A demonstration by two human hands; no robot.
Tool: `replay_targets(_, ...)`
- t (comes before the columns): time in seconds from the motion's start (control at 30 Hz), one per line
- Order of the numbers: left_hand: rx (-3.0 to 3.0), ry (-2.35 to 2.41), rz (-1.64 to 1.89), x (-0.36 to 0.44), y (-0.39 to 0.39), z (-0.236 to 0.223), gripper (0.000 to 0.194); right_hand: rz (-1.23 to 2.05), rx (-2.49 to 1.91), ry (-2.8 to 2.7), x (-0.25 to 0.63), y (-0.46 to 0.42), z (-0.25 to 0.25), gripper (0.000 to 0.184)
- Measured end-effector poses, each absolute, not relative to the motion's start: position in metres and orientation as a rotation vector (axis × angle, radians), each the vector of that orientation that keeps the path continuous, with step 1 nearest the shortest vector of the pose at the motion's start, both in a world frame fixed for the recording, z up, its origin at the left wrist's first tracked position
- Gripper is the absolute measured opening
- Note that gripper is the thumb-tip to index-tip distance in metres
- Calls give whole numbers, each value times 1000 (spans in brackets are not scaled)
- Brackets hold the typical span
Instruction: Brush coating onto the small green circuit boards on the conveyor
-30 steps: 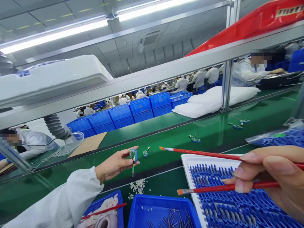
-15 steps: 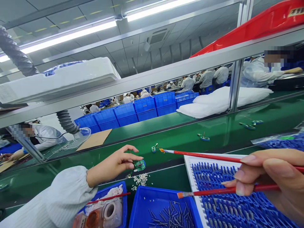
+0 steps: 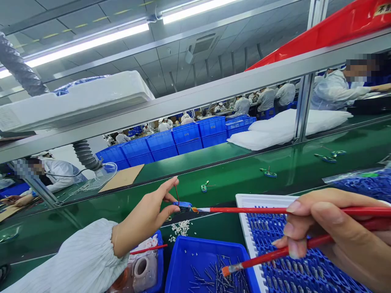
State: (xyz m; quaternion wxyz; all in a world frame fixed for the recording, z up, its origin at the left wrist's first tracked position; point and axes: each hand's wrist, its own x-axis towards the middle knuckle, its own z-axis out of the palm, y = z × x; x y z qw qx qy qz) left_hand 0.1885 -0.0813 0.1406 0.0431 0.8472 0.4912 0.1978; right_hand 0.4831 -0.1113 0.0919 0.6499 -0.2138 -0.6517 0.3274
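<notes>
My left hand [image 3: 146,217] pinches a small blue-edged circuit board [image 3: 184,204] above the near side of the green belt; it is seen nearly edge-on, and a thin red wire [image 3: 176,193] rises by the fingers. Two red-handled brushes are held in my right hand [image 3: 332,228]. The upper brush [image 3: 247,210] lies almost level, its orange bristles at the board's right end; whether they touch I cannot tell. Pointing down and left, the lower brush [image 3: 265,257] has its bristles over a blue bin [image 3: 183,264] of small dark springs.
Small white pieces [image 3: 181,229] lie in a pile behind the bin. A white tray [image 3: 241,199] of blue parts with springs stands right. Left is a blue box [image 3: 160,260] with jars. Several boards ride the green belt [image 3: 235,183]; co-workers sit beyond.
The board in my left hand has turned from face-on to nearly edge-on. My right hand has brought the upper brush left and down to it. Boards on the belt have shifted right.
</notes>
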Motion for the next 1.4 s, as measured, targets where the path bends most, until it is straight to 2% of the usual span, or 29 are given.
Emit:
replay_targets(0.07, 2407, 1501, 543, 192, -82, 142, 67, 739, -446, -1509, 480, -109, 97, 15)
replay_targets(0.27, 2354, 1416, 482, 195, -82, 137, 51, 746, -444, -1515, 477, -109, 99, 14)
replay_targets(0.5, 2178, 1357, 571, 199, -84, 132, 51, 739, -692, -1252, 457, -124, 109, 25)
replay_targets(0.57, 2109, 1381, 602, 200, -83, 132, 45, 749, -650, -1315, 460, -121, 108, 21)
replay_targets(0.7, 2136, 1463, 583, 201, -82, 134, 21, 767, -530, -1499, 472, -109, 103, 16)
replay_targets(0.77, 2196, 1480, 554, 201, -82, 135, 16, 755, -508, -1525, 475, -106, 103, 16)
replay_targets(1.23, 2420, 1379, 467, 208, -83, 140, 24, 896, -480, -1529, 472, -102, 105, 19)
replay_targets(1.4, 2457, 1364, 438, 208, -81, 137, 26, 848, -473, -1627, 473, -101, 108, 19)
